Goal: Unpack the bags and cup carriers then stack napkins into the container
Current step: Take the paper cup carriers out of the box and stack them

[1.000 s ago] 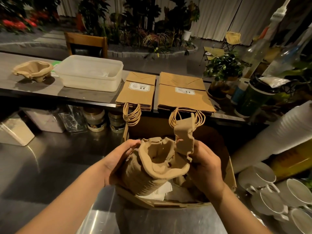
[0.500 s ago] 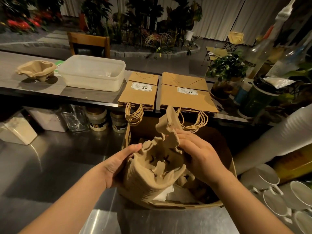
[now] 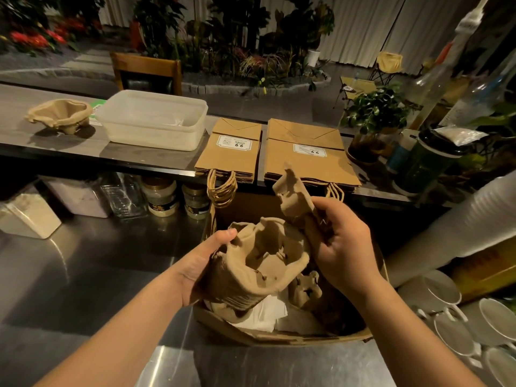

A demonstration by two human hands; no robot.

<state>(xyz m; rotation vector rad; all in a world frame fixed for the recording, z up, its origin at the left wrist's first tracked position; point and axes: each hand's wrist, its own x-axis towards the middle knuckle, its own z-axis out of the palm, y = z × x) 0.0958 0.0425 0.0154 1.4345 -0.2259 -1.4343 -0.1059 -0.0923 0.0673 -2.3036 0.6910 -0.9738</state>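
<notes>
Dim café interior, potted plants and pale curtains behind; a raised counter shelf (image 3: pixel 83 148) runs across the view above a stainless steel bench (image 3: pixel 92 263). Both forearms enter from the bottom edge and converge over an open cardboard box (image 3: pixel 279 335) standing on the bench. Left hand (image 3: pixel 195 270): palm turned inward, thumb hooked over the near-left rim of a stack of cup carriers (image 3: pixel 257 268), remaining fingers hidden behind the stack, so the hand grips it from the left side. The stack is tilted, its open cup wells facing up and toward the camera, its long axis running from lower left to upper right, its base down in the box. Right hand (image 3: pixel 344 251): back of hand toward the camera, fingers curled around a single pulp carrier (image 3: pixel 294 192) at its lower end. That carrier stands near upright, long axis vertical, its ragged top rising above the fingers and just beside the stack's upper right rim; whether the two touch cannot be determined. White napkins (image 3: pixel 264 314) lie in the box beneath the stack, with another pulp piece (image 3: pixel 305 289) beside them. On the shelf, left to right: one loose carrier (image 3: pixel 60 115), a translucent plastic container (image 3: pixel 153 120), two piles of flat paper bags (image 3: pixel 305 152) with handles hanging over the edge. White mugs (image 3: pixel 446 311) sit at lower right.
</notes>
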